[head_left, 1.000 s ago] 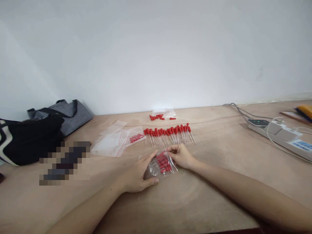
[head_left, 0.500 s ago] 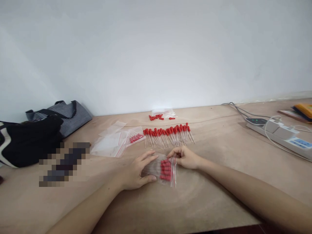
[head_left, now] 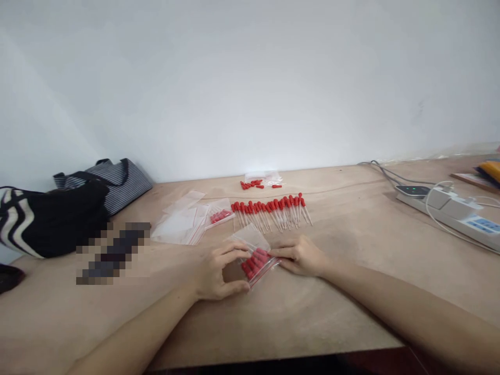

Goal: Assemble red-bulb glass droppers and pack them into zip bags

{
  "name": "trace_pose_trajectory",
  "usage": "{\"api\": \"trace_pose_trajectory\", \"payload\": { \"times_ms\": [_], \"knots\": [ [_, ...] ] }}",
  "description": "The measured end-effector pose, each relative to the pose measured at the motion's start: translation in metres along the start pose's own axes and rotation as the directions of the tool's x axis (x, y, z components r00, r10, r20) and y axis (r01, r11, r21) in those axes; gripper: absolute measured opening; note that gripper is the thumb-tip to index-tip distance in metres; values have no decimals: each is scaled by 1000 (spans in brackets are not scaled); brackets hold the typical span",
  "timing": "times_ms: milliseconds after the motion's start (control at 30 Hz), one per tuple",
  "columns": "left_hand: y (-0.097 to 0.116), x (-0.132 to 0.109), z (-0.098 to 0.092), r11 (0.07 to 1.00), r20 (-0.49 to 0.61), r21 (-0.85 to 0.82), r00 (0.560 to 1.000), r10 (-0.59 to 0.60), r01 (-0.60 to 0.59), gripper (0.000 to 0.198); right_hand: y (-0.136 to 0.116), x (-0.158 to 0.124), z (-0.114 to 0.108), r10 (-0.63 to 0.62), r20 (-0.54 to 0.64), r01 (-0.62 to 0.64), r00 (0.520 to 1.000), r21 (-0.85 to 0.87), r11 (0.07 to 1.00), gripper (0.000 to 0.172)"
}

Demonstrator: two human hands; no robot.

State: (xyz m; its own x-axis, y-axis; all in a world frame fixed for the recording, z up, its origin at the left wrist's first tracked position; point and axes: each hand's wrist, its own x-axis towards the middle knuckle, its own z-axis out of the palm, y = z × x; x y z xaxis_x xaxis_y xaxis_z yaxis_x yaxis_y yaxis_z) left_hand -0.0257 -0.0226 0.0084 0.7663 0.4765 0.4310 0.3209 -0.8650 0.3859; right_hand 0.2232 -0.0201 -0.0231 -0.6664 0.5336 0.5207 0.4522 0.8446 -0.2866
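A clear zip bag (head_left: 255, 260) holding several red-capped droppers lies tilted on the table, its red seal line toward the lower right. At its left edge is my left hand (head_left: 221, 271), thumb and fingers spread apart around the bag's side. My right hand (head_left: 302, 256) touches the bag's right corner with its fingertips, thumb and fingers close together. Behind the bag a row of red-capped droppers (head_left: 269, 211) lies side by side. Another filled bag (head_left: 219, 212) rests left of the row, beside a pile of flat clear bags (head_left: 177, 224).
Loose red caps (head_left: 252, 184) lie near the wall by a clear bag (head_left: 262, 177). To the left are a striped bag (head_left: 130, 185), a black bag (head_left: 66, 221) and a blurred dark object (head_left: 117, 253). A power strip (head_left: 469, 219) with cables is at right.
The bag between my hands has turned, its sealed edge now facing lower right instead of right. My right hand's fingers have straightened and moved slightly down. The camera view has shifted a little.
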Motion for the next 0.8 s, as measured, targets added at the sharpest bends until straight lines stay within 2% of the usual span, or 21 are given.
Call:
{"api": "trace_pose_trajectory", "payload": {
  "times_ms": [33,100,200,333,400,467,533,667,800],
  "knots": [
    [5,0,3,1000,-19,11,1000,-5,5,43,0,0,2,-73,-20,70,997,-127,990,25],
    [14,-1,10,998,-54,52,998,-36,39,32,1,1,3,-192,-22,174,981,-325,930,24],
    [22,-3,16,984,-84,154,993,-79,91,7,0,3,3,-289,-8,254,957,-451,856,24],
    [25,-3,16,958,-103,258,990,-101,125,5,-3,4,2,-283,-32,236,959,-471,850,22],
    [25,-2,15,950,-87,278,989,-119,138,11,-4,4,3,-285,-47,228,957,-483,845,22],
    [25,-1,15,934,-82,322,988,-134,154,20,-6,5,4,-322,-46,257,946,-502,826,21],
    [24,-1,16,908,-98,390,987,-125,154,20,-6,7,6,-365,-35,294,931,-521,801,19],
    [15,-2,17,871,-103,486,994,-32,78,14,-4,11,10,-390,-12,323,921,-539,778,20],
    [-1,-8,8,890,-71,452,992,101,-58,13,0,12,11,-382,-2,319,924,-543,776,22]
  ]
}}
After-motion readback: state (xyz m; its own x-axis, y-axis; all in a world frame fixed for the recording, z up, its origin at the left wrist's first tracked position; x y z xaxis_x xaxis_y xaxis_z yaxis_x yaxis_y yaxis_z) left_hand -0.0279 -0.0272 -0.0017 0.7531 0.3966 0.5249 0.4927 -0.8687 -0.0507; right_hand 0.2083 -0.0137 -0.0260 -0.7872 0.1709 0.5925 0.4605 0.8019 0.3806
